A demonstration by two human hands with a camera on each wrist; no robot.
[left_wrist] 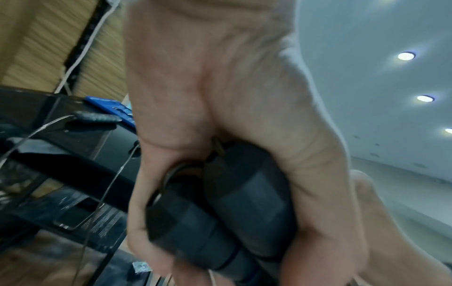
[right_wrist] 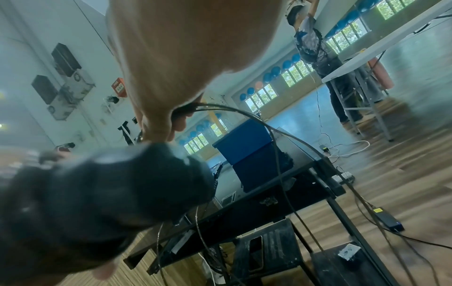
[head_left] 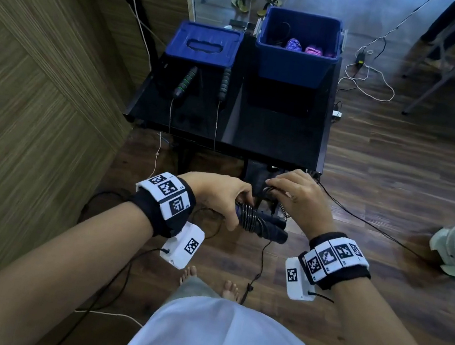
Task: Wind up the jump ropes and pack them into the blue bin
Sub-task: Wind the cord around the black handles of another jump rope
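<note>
Both hands work below the black table's [head_left: 281, 133] edge, left hand [head_left: 217, 197] gripping the black jump rope's [head_left: 257, 222] paired handles, right hand [head_left: 297, 196] pinching its cord, blue bin [head_left: 294, 63] on the table beyond.

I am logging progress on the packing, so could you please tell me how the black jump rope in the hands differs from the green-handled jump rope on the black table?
The black jump rope is held in the air, left hand gripping its paired handles and right hand pinching its cord; the green-handled jump rope lies untouched on the black table. The black one's cord is coiled round its handles; the green one's cord hangs loose over the table edge. Neither is in the blue bin.
</note>
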